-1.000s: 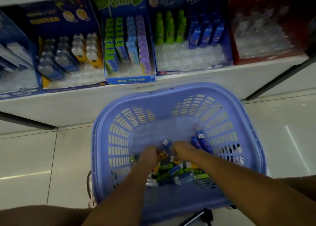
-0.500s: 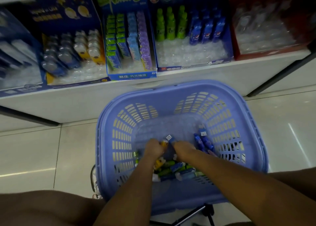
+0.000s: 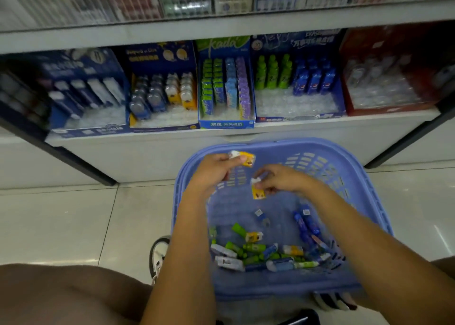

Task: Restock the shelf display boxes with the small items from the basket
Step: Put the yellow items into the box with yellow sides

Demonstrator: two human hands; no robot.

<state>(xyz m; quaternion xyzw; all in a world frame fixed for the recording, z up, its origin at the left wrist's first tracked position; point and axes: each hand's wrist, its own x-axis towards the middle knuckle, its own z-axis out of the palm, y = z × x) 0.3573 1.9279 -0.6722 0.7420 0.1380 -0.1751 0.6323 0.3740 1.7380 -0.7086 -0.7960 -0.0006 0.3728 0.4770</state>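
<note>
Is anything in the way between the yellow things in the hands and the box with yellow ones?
Nothing visible. The left hand holds one yellow item, the right hand another, both above the basket; only open air lies between them and the display box with yellow ones.

Open air lies between the basket [image 3: 270, 143] rim, mid frame, and the lower shelf edge [image 3: 152, 136] above it. My left hand [image 3: 214, 172] and right hand [image 3: 283, 180] hover there, each pinching a yellow bottle [image 3: 242, 157]. The upper shelf board [image 3: 221, 29] roofs the display boxes. The yellow-bottle box [image 3: 162, 54] and green-and-blue bottle box [image 3: 295, 41] show bare front slots. The kada box [image 3: 225, 45] is crowded.
</note>
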